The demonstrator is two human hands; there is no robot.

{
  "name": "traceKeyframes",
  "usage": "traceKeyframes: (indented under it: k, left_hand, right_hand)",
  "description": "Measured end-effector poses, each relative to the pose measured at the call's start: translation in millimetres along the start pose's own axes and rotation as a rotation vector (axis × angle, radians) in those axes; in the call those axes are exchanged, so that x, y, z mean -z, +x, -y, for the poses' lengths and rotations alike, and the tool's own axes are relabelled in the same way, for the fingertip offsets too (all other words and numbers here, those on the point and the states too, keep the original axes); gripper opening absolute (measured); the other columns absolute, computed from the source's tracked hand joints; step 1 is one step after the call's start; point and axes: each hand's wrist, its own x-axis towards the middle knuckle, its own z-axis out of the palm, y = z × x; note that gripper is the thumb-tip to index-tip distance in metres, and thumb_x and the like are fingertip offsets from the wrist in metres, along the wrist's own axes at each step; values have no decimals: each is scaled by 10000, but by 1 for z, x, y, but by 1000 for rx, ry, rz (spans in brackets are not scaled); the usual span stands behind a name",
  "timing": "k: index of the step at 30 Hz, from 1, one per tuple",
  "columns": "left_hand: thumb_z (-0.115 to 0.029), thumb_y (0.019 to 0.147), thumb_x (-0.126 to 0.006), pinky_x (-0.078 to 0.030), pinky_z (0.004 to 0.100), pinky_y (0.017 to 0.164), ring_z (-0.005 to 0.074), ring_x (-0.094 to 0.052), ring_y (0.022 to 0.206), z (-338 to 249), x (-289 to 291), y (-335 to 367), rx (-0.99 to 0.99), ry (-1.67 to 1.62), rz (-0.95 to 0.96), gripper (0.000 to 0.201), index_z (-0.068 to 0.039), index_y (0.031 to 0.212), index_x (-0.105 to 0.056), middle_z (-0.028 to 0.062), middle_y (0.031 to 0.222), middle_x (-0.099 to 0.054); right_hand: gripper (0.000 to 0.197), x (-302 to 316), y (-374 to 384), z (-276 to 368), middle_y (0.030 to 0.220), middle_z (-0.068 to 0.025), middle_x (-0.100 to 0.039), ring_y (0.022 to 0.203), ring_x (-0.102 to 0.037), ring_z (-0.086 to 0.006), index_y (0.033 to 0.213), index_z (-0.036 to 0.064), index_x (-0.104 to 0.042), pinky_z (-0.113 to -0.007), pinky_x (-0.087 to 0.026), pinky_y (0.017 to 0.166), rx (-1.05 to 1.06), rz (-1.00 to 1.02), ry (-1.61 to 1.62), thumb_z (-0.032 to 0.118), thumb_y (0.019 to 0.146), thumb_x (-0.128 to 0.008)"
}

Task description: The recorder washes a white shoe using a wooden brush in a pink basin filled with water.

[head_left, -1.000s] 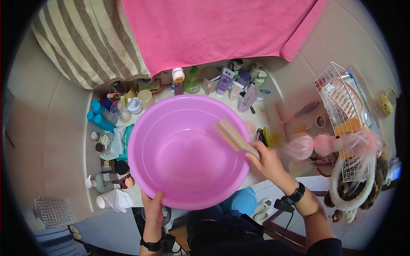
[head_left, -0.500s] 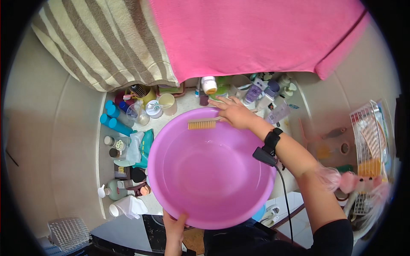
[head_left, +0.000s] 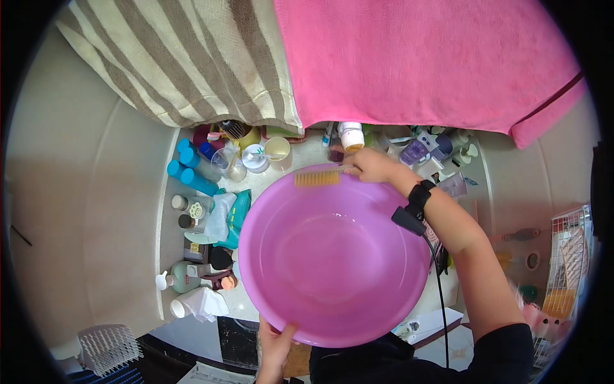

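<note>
A large purple-pink plastic basin (head_left: pixel 307 269) fills the middle of the head view, its inside facing up. My left hand (head_left: pixel 275 349) grips the basin's near rim, thumb over the edge and the other fingers hidden beneath. At the far rim, my right hand (head_left: pixel 376 168) is closed round the handle of a scrubbing brush (head_left: pixel 318 178) with yellowish bristles. The brush lies level along the inner far wall, its bristles toward me; contact with the wall is hard to tell. A black band with a cabled black device (head_left: pixel 409 221) sits on my right wrist.
A striped towel (head_left: pixel 185 57) and a pink towel (head_left: pixel 422 64) hang at the back. Cups, tubes and bottles crowd the counter behind the basin. Blue bottles (head_left: pixel 192 173), a teal wipes pack (head_left: pixel 236 217) and a pump bottle (head_left: pixel 184 278) stand left. A wire rack (head_left: pixel 569 256) hangs right.
My right hand's spread fingers have closed round the brush handle at the far rim. The whole view has shifted, so basin and counter appear further right. My left hand keeps its hold.
</note>
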Motion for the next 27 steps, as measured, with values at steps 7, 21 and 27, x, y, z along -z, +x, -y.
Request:
traceKeyframes:
  k: [7,21,27]
  left_hand:
    - [37,775,-570,-459,193,416,125,-587,586,4,-13,7,-15,-12,-18,487,-33,1202,-347,106,889,-571]
    - [-30,772,-587,-428,197,398,113,-561,567,8,-24,17,-45,42,-38,430,-56,1158,-401,73,861,-575]
    - [-45,789,-585,-412,191,410,90,-543,542,1,-25,21,-8,8,-26,406,-83,1155,-413,50,824,-579]
  right_hand:
    - [216,0,-28,8,1326,-118,-434,1103,-496,-304,854,-2,-617,-384,-386,943,87,-35,-5,199,816,-549]
    - [184,-15,-152,56,1321,-143,-431,1243,-369,-305,804,15,-651,-386,-287,1039,8,-202,86,187,784,-589]
    - [212,-20,-125,42,1342,-151,-402,1243,-363,-309,795,15,-649,-382,-264,1049,-89,-153,10,214,800,-576]
